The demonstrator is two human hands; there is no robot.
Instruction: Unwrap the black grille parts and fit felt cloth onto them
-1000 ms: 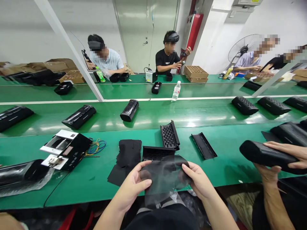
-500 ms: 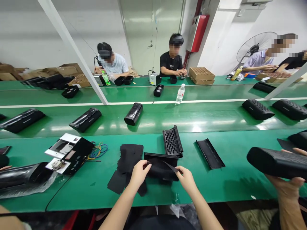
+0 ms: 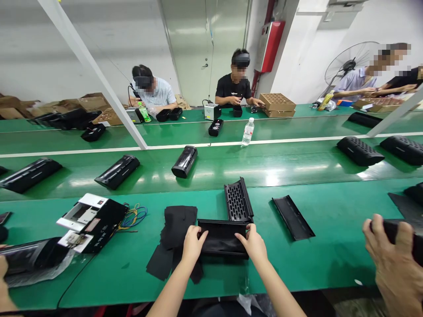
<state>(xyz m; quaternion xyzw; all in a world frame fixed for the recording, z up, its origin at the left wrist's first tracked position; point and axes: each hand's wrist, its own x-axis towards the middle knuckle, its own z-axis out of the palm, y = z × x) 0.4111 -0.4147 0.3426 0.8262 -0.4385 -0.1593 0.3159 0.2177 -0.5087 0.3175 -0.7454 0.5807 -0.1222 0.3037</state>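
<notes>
At six o'clock, the left hand (image 3: pixel 192 243) and right hand (image 3: pixel 254 244) grip the ends of a black shell (image 3: pixel 224 255) — thumbs inside, fingers barely parted around its rim — where apparent dark mesh (image 3: pixel 222 238) could wrinkle if thumbs press unevenly.

Recorded solid black for shell (image 3: pixel 223 241), sheets (image 3: pixel 180 218) and narrow panel (image 3: pixel 292 216). Noted black again on grille panel (image 3: pixel 237 202), patterned with rows of elongated slots. Logged plain green for tabletop (image 3: pixel 330 207), white for long strip (image 3: pixel 313 139) beyond. Marked machine (image 3: pixel 107 220) as white and black, wires (image 3: pixel 138 214) as yellow and blue. Found brown on carton (image 3: pixel 278 107), gridded across top; red and white on wall cabinet (image 3: pixel 274 48). Read pale grey-green on door (image 3: pixel 190 57).
</notes>
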